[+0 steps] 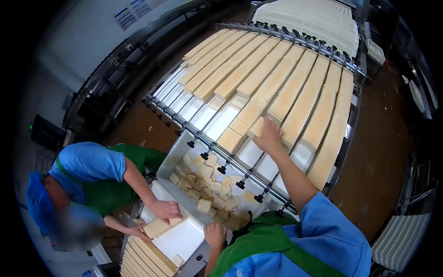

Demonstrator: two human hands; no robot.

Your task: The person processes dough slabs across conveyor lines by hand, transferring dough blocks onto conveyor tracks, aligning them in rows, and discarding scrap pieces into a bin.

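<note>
Long pale bread-like blocks (251, 64) lie in parallel lanes on the conveyor. My right hand (270, 135) is closed on the end piece (256, 127) of one block, over the lanes near the front rail. Two shorter pieces (230, 140) lie just left of it. My left hand (215, 235) is at the near rim of a white bin (173, 150), its fingers curled at the edge; what they hold, if anything, is hidden. Cut slices and end pieces (206, 182) are heaped inside the bin.
At the left, a co-worker (94, 171) in blue and green handles a block (159, 226) on a white surface (184, 240). More blocks (143, 258) stand in rows below. A metal rail with black knobs (217, 150) crosses between conveyor and bin.
</note>
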